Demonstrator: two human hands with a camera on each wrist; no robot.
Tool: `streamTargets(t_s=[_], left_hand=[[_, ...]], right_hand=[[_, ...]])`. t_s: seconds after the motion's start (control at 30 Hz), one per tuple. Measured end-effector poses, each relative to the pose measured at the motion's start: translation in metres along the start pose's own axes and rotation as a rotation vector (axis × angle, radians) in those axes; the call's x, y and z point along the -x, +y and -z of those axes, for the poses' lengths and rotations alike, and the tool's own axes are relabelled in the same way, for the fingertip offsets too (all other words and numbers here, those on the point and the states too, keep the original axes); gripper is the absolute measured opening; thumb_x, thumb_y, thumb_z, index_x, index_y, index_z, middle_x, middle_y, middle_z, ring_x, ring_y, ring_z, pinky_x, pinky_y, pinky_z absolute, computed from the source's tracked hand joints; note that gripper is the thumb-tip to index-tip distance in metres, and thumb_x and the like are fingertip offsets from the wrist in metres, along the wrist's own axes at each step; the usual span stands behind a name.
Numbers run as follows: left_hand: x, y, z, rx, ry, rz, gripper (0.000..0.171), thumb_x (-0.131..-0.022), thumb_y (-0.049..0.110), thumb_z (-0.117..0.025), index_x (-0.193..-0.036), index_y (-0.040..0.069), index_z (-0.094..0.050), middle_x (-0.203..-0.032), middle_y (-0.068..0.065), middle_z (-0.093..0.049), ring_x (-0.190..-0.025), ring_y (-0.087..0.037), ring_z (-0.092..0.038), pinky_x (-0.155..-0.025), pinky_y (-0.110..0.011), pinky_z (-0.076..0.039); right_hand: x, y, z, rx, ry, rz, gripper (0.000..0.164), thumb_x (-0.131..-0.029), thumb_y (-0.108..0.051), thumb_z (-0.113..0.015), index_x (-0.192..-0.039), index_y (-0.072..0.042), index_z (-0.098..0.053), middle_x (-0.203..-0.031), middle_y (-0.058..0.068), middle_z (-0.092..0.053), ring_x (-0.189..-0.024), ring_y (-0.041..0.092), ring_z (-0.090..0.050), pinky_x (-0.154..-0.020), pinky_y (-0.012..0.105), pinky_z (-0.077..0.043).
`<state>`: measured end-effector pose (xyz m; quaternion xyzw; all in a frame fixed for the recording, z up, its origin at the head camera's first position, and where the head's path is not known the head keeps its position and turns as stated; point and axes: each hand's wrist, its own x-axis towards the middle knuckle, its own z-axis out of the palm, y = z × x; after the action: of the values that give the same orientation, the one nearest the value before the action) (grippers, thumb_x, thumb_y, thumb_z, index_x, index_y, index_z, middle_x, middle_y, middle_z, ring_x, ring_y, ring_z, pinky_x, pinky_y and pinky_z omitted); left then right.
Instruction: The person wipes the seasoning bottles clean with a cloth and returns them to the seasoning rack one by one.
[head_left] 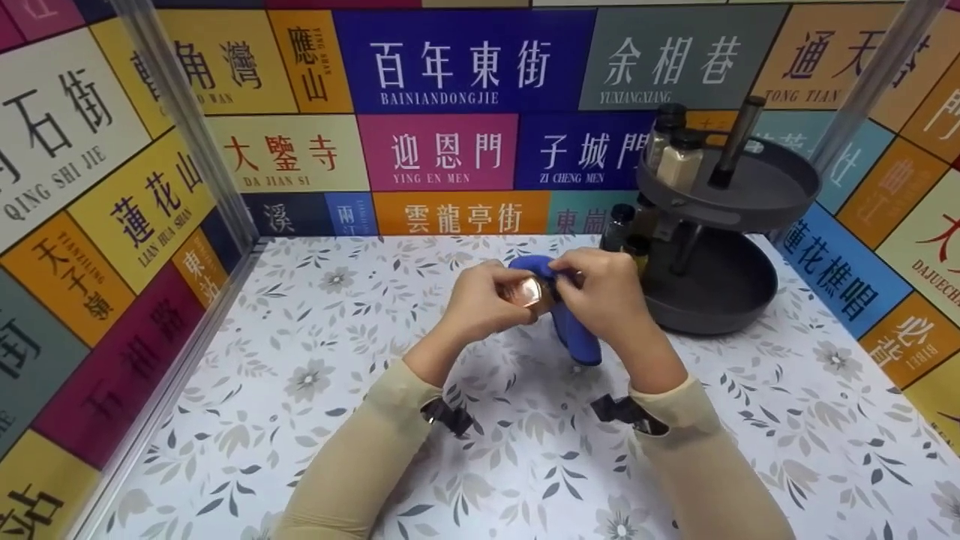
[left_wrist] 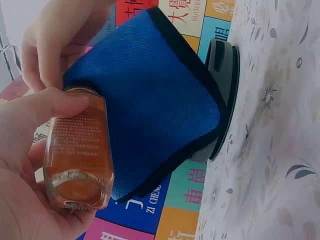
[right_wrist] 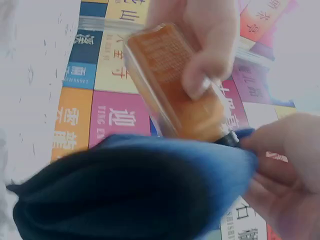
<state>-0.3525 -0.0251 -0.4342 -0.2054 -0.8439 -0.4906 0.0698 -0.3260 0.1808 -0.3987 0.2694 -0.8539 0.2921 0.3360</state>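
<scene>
A glass spice jar (left_wrist: 80, 145) of orange-brown powder, with a printed label, lies tilted in my left hand (head_left: 487, 300), thumb on one side and fingers round the other. My right hand (head_left: 604, 289) pinches a blue cloth (left_wrist: 150, 100) with dark edging at the jar's black cap (right_wrist: 228, 139). From those fingers the cloth hangs down beside the jar, as the head view shows. In the right wrist view the cloth's near fold covers much of the lower part, and the cap is partly hidden by cloth and fingers.
A dark two-tier round rack (head_left: 705, 300) stands at the right, close beyond my right hand. On its upper tier are black-capped jars (head_left: 681, 161), and more jars (head_left: 616, 225) show at its left side. Patterned panels (head_left: 450, 150) wall in the flower-print table (head_left: 315, 435).
</scene>
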Motion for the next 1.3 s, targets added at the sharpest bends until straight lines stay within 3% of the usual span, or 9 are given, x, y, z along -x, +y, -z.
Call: streamTargets(t_s=[0.2, 0.5, 0.67, 0.83, 0.97, 1.13, 1.3], left_hand=[[0.0, 0.003, 0.004, -0.028, 0.066, 0.041, 0.053, -0.068, 0.023, -0.089, -0.121, 0.023, -0.083, -0.108, -0.002, -0.075, -0.092, -0.018, -0.065, -0.079, -0.031, -0.055], [0.001, 0.003, 0.007, 0.144, 0.096, 0.095, 0.055, -0.067, 0.02, -0.094, -0.12, 0.019, -0.083, -0.103, -0.007, -0.072, -0.092, -0.02, -0.066, -0.076, -0.028, -0.059], [0.002, 0.003, 0.003, 0.175, 0.089, 0.109, 0.056, -0.067, 0.017, -0.093, -0.122, 0.016, -0.082, -0.105, -0.009, -0.072, -0.092, -0.02, -0.067, -0.075, -0.028, -0.06], [0.001, 0.006, 0.0, 0.119, 0.051, 0.068, 0.057, -0.066, 0.018, -0.094, -0.122, 0.016, -0.082, -0.098, -0.006, -0.069, -0.087, -0.018, -0.065, -0.073, -0.026, -0.058], [0.003, 0.009, 0.0, 0.105, 0.048, 0.042, 0.054, -0.067, 0.025, -0.095, -0.119, 0.021, -0.083, -0.092, -0.004, -0.067, -0.083, -0.017, -0.063, -0.069, -0.026, -0.056], [0.002, 0.008, 0.0, 0.198, 0.101, 0.017, 0.05, -0.067, 0.02, -0.092, -0.117, 0.018, -0.084, -0.096, -0.006, -0.069, -0.086, -0.019, -0.065, -0.07, -0.029, -0.059], [0.001, 0.006, 0.002, 0.232, 0.133, 0.004, 0.052, -0.067, 0.017, -0.093, -0.118, 0.016, -0.083, -0.101, -0.009, -0.072, -0.09, -0.021, -0.066, -0.074, -0.03, -0.061]], right_hand=[[-0.001, 0.003, 0.011, -0.074, -0.037, 0.035, 0.013, -0.087, 0.005, -0.075, -0.09, -0.004, -0.084, -0.087, 0.011, -0.081, -0.077, 0.022, -0.077, -0.068, 0.038, -0.065], [-0.005, 0.012, 0.008, -0.054, -0.087, -0.085, 0.012, -0.086, 0.001, -0.074, -0.088, -0.006, -0.084, -0.089, 0.011, -0.082, -0.075, 0.025, -0.079, -0.068, 0.044, -0.066], [-0.004, 0.009, 0.013, -0.044, -0.108, -0.051, 0.01, -0.084, 0.0, -0.075, -0.088, -0.005, -0.084, -0.088, 0.011, -0.082, -0.074, 0.024, -0.078, -0.067, 0.042, -0.065], [-0.003, 0.003, 0.018, -0.037, -0.037, 0.023, 0.012, -0.085, 0.002, -0.076, -0.089, -0.005, -0.085, -0.087, 0.01, -0.082, -0.073, 0.021, -0.076, -0.066, 0.04, -0.064], [-0.003, 0.004, 0.015, -0.033, 0.011, 0.004, 0.014, -0.088, 0.002, -0.075, -0.091, -0.007, -0.085, -0.088, 0.01, -0.082, -0.075, 0.021, -0.076, -0.067, 0.038, -0.062], [-0.004, 0.009, 0.013, -0.031, -0.009, -0.065, 0.014, -0.085, 0.003, -0.074, -0.088, -0.007, -0.084, -0.087, 0.008, -0.082, -0.07, 0.02, -0.074, -0.064, 0.035, -0.058], [-0.003, 0.009, 0.021, -0.047, -0.051, -0.04, 0.013, -0.083, 0.002, -0.075, -0.086, -0.007, -0.084, -0.087, 0.008, -0.082, -0.07, 0.018, -0.074, -0.065, 0.037, -0.062]])
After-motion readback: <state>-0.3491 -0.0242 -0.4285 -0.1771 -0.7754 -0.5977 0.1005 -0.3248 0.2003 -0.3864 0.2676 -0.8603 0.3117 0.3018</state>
